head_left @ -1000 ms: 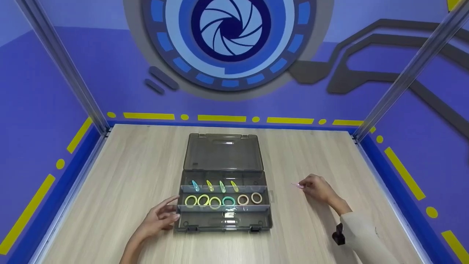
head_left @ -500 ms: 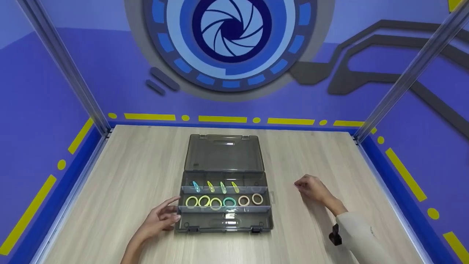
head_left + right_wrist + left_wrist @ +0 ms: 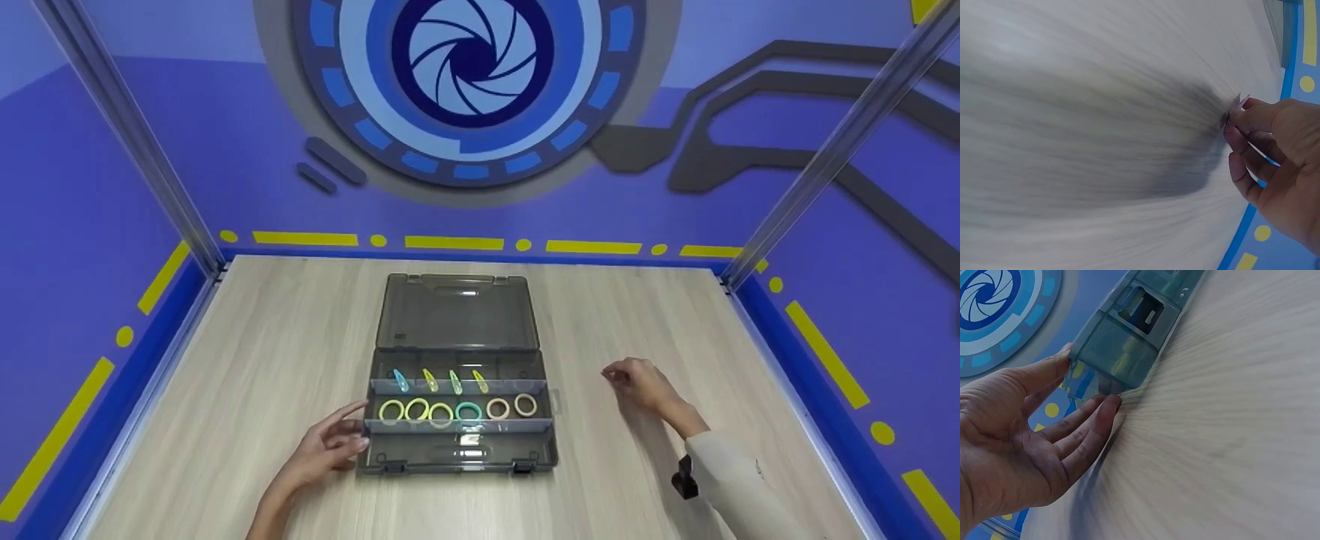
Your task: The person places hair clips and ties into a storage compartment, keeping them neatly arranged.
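Note:
A smoky translucent storage box [image 3: 457,466] stands on the table with its lid [image 3: 459,315] folded back. My left hand [image 3: 319,450] holds its left end. In the left wrist view, the thumb is at the upper corner of the box [image 3: 1117,351] and the fingertips at the lower one. Coloured snap hair clips [image 3: 455,382] line the back compartment. Ring-shaped hair ties [image 3: 469,411] in yellow, teal and beige fill a row in the middle one. To the right of the box, my right hand [image 3: 641,384] pinches a small pink hair clip [image 3: 1237,102], mostly hidden by fingertips close over the table.
The pale wood table [image 3: 270,337] is bounded by blue-purple panels [image 3: 480,214] at the back and sides. Metal posts [image 3: 795,187] rise at its far corners. A black strap piece [image 3: 684,480] hangs at the right sleeve.
The pink hair clip, plainly visible earlier, has turned and is now mostly hidden in the right fingers. That hand has shifted slightly left. The left hand and box stay put.

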A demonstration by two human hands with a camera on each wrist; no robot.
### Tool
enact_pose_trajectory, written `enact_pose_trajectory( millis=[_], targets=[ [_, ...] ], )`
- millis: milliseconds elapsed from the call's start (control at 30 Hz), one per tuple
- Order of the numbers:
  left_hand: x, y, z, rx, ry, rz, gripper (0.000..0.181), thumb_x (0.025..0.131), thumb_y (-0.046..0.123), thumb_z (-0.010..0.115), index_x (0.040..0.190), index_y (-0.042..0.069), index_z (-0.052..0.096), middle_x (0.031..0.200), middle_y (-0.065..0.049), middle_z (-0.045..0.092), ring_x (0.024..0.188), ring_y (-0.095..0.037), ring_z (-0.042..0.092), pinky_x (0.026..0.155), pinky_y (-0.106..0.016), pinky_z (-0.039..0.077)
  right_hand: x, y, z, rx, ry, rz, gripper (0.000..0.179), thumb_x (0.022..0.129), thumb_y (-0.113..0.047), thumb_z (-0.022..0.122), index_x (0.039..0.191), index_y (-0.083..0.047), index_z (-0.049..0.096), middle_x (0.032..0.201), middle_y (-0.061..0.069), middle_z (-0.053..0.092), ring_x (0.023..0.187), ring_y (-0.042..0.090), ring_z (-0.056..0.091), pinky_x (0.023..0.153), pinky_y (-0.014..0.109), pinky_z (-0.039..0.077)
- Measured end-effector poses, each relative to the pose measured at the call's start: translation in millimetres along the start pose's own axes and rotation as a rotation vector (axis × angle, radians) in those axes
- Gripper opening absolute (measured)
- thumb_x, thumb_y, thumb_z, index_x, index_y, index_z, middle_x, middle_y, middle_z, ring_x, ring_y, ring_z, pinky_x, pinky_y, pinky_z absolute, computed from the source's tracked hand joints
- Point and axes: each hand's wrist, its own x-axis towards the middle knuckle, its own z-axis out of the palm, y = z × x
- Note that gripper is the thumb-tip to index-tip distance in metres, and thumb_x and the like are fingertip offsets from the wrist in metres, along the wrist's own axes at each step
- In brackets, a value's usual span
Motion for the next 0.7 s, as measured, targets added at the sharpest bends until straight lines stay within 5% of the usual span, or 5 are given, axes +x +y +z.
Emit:
enact_pose_trajectory(
  millis=[367, 500, 700],
  targets=[
    [-0.9, -1.1, -1.8, 0.002, -0.014, 0.050, 0.072, 0.098, 0.016, 0.069, 0.157, -0.001, 0.031, 0.138, -0.036, 0.052, 0.101, -0.016, 0.069, 0.075, -0.036, 0.062, -5.5, 8, -11, 0.093, -0.031, -0.012, 0.043, 0.084, 0.024, 0.058, 0.123, 0.009, 0.067, 0.102, 0.024, 0.070, 0.091, 0.037, 0.068, 0.079, 0.051, 0.057],
    [0.1, -1.1, -2.9, -0.005, -0.021, 0.067, 0.073, 0.098, 0.016, 0.070, 0.157, -0.002, 0.031, 0.138, -0.039, 0.050, 0.105, -0.022, 0.068, 0.075, -0.037, 0.062, -8.4, 9, -14, 0.104, -0.023, -0.060, 0.041, 0.085, 0.023, 0.058, 0.122, 0.009, 0.066, 0.102, 0.025, 0.069, 0.090, 0.038, 0.068, 0.078, 0.050, 0.057],
    [0.6, -2.4, -2.7, -0.001, -0.021, 0.051, 0.074, 0.097, 0.018, 0.071, 0.157, 0.000, 0.033, 0.137, -0.036, 0.052, 0.103, -0.019, 0.067, 0.076, -0.036, 0.061, -10.7, 3, -13, 0.216, -0.061, 0.014, 0.037, 0.088, 0.019, 0.057, 0.123, 0.007, 0.065, 0.102, 0.025, 0.069, 0.088, 0.035, 0.069, 0.076, 0.045, 0.058]
  ],
)
